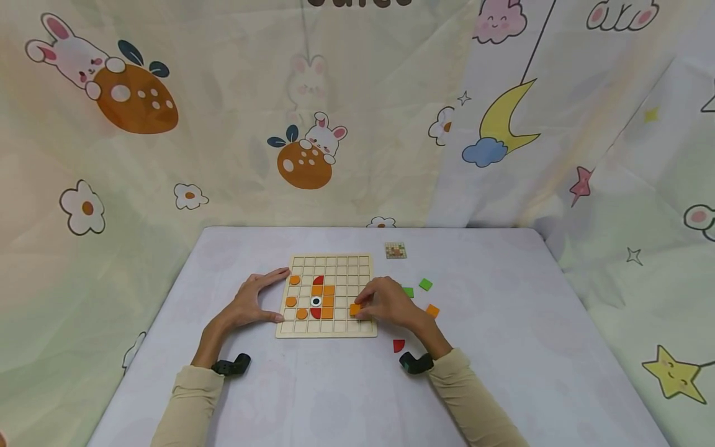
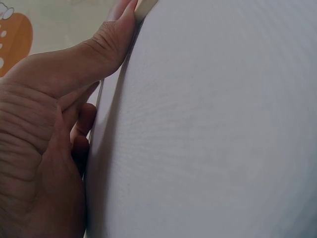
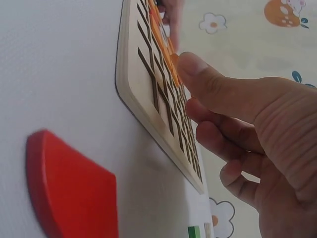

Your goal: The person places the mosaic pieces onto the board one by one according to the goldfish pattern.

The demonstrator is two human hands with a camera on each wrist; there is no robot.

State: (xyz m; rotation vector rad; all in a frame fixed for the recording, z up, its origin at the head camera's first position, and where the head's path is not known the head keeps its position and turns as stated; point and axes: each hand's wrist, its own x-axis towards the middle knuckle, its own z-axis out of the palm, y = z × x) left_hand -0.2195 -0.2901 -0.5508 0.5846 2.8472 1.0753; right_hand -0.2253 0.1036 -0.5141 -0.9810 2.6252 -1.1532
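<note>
My right hand (image 1: 391,301) pinches an orange square tile (image 1: 354,309) between thumb and fingertips, low over the right part of a wooden grid board (image 1: 342,267). In the right wrist view the thumb mostly hides that tile. My left hand (image 1: 246,304) touches the board's left edge, thumb and fingers spread apart along it. On the board sit several orange square tiles (image 1: 328,302), three orange round pieces (image 1: 291,302), two red curved pieces (image 1: 316,313) and a white piece with a black dot (image 1: 316,302).
A red curved piece (image 1: 398,346) lies off the board's lower right corner. Two green tiles (image 1: 426,284) and an orange tile (image 1: 432,310) are on the white table (image 1: 335,391), right of the board. Behind them lies a small patterned card (image 1: 395,250). A printed curtain (image 1: 234,155) hangs behind.
</note>
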